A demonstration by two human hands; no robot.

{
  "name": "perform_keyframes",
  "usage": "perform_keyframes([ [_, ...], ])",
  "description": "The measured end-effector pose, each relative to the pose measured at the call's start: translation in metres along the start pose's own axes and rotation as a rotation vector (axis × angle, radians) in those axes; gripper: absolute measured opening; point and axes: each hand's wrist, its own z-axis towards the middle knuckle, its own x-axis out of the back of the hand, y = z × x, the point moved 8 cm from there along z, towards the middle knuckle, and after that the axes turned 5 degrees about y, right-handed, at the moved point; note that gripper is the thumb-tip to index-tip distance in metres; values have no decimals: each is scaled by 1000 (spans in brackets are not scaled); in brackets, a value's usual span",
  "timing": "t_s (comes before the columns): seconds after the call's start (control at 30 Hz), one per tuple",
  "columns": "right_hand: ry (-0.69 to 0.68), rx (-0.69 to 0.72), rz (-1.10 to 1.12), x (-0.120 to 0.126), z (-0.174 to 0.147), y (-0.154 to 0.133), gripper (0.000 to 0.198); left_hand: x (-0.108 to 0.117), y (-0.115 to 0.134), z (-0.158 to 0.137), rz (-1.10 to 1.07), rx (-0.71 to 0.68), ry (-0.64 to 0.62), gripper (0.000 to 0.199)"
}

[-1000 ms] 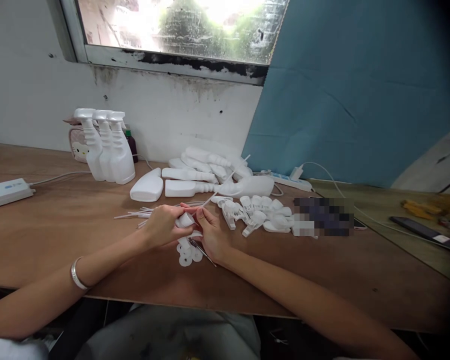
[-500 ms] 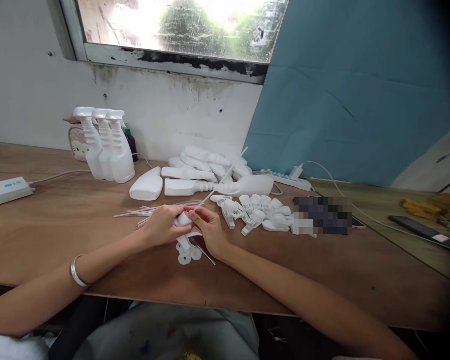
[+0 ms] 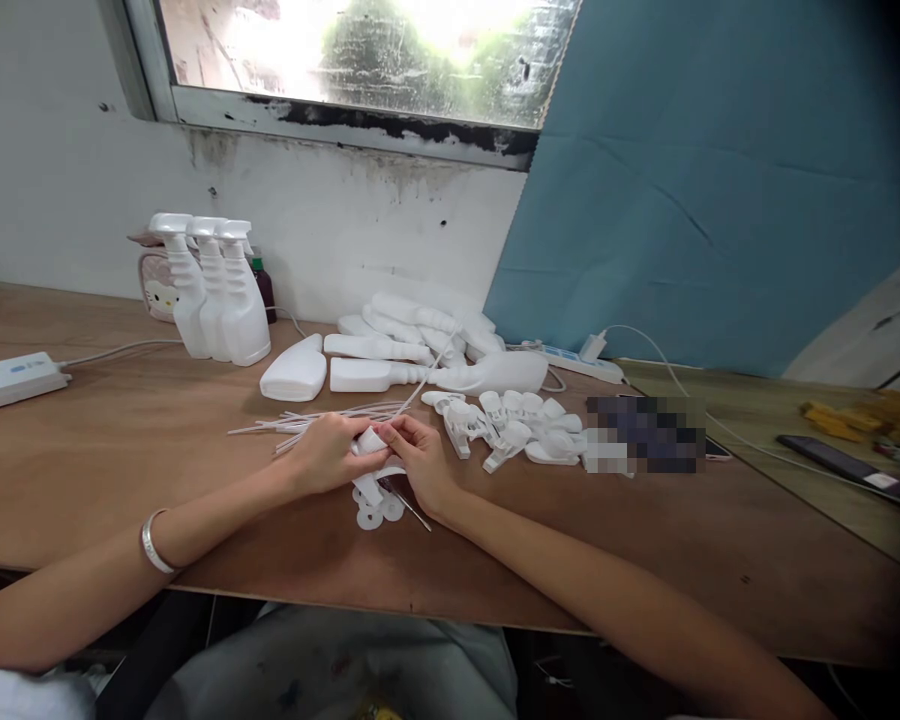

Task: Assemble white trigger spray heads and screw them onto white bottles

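Observation:
My left hand (image 3: pixel 324 458) is closed around a white spray trigger head (image 3: pixel 372 441), whose collar shows between the fingers. My right hand (image 3: pixel 421 462) pinches the base of a thin white tube (image 3: pixel 426 376) against that collar. The tube slants up and to the right; whether its end sits inside the head is hidden by my fingers. Just below my hands lie several white washers (image 3: pixel 370 518) and a slim metal tool (image 3: pixel 414 508). Loose white tubes (image 3: pixel 266 430) are spread to the left, beyond my left wrist.
White empty-looking bottles (image 3: pixel 379 375) are heaped behind my hands. More trigger heads (image 3: pixel 506 440) lie to the right. Three assembled spray bottles (image 3: pixel 244 315) stand at the back left. A power strip (image 3: pixel 16 380) is far left; a phone (image 3: pixel 847 465) lies far right.
The tube's upper end has come down toward my hands, so less of it sticks out. Both hands have stayed in nearly the same place.

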Motion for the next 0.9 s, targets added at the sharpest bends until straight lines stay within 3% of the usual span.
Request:
perform_keyframes([
  [0.43,51,72,-140,5,0,1,27,-2,0,1,-19,22,-18,31],
  [0.9,83,19,-74,5,-2,4,28,-2,-1,0,-19,37,-6,37],
])
